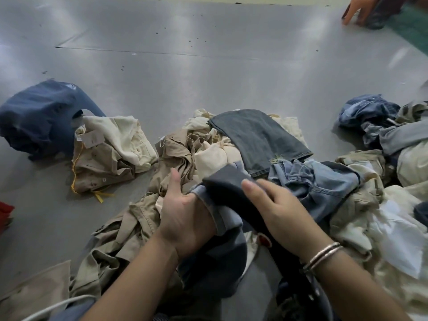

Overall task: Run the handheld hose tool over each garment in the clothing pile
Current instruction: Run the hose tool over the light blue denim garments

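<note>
now left hand (185, 218) and right hand (275, 205) both grip a dark grey garment (222, 188) over the clothing pile (208, 147)

We are looking at what seems a garment workshop or sorting floor. A wide grey sheet-covered work surface (162, 54) is stretching toward twelve o'clock, with seams and dark specks showing. Heaps of crumpled beige, cream and blue denim clothing (231, 144) are lying across it, one bundle carrying a paper tag (91, 138). At one o'clock another person's hand (354, 12) is handling fabric.
</note>
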A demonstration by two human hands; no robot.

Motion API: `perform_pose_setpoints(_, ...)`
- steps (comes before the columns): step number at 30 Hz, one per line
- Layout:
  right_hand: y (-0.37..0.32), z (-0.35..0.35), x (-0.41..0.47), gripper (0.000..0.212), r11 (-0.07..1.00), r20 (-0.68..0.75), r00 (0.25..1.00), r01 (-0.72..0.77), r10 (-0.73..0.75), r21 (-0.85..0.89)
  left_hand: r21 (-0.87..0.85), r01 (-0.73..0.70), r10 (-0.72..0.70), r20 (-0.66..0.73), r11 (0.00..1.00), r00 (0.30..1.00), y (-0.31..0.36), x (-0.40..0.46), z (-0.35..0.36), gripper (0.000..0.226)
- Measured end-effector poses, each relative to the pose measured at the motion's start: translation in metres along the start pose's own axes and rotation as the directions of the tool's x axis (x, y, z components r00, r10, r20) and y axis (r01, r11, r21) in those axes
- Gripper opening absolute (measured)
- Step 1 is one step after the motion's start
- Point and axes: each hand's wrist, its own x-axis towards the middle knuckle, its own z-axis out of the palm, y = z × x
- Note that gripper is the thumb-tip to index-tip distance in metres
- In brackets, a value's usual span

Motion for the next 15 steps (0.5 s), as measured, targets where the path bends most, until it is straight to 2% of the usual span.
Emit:
perform_pose_setpoints(2,-0.001,-0.006,0.005,0.063,0.997,-0.06,0.998,0.004,0.001,0.081,0.0,0.019,-0.019,0.023,1.0,1.0,-0.001,-0.002,0.004,0.107)
perform_pose_setpoints(4,0.001,-0.019,0.007,0.063,0.99,-0.044,0.998,-0.028,0.034,0.139,0.003,0.019,-0.019,0.012,1.0,1.0,0.001,-0.004,0.001,0.112)
perform_pose_setpoints(7,0.006,-0.024,0.0,0.056,0.995,0.1,0.994,-0.048,0.04,0.084,-0.036,-0.018,0.02,0.057,0.999,0.998,0.011,-0.004,0.0,0.114)
perform_pose_setpoints(10,0.01,-0.008,-0.009,0.064,0.999,0.207,0.978,-0.031,0.033,-0.013,-0.012,-0.023,0.025,0.141,1.0,0.99,0.008,-0.002,0.001,0.115)
perform_pose_setpoints(15,0.009,-0.003,-0.009,0.064,0.997,0.106,0.992,-0.062,0.066,-0.04,0.088,0.004,-0.013,0.094,0.996,0.996,-0.004,0.002,-0.004,0.118)
